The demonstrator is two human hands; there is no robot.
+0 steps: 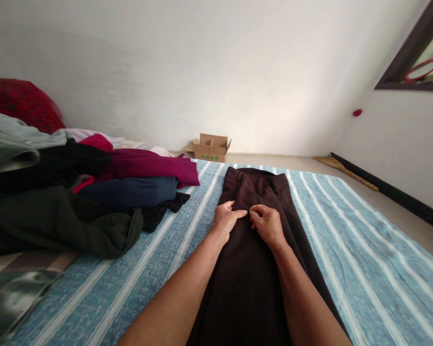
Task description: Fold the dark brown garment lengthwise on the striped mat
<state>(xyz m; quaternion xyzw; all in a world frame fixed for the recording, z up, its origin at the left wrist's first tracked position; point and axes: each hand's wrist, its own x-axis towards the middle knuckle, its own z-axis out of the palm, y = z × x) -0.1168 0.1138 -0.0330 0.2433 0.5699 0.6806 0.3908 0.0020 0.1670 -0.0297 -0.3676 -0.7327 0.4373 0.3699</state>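
Dark brown trousers [247, 283] lie lengthwise on a bed with a blue and white striped sheet [187, 230], their waistband at the far end. My left hand [224, 222] rests on the left side of the trousers below the waistband. Its thumb is stretched out to the right, apart from the other fingers, which are partly hidden. Close beside it, my right hand [269, 225] has its fingers curled together in a pinch at the cloth. Small folds run through the fabric between the hands and the waistband.
A heap of clothes holds a dark green garment [65, 218], a navy one [133, 192] and a magenta one [151, 166]. Behind it sits a red bundle [19, 103]. An open cardboard box [211, 148] stands beyond the bed by the wall. A dark-framed opening [393, 72] is at upper right.
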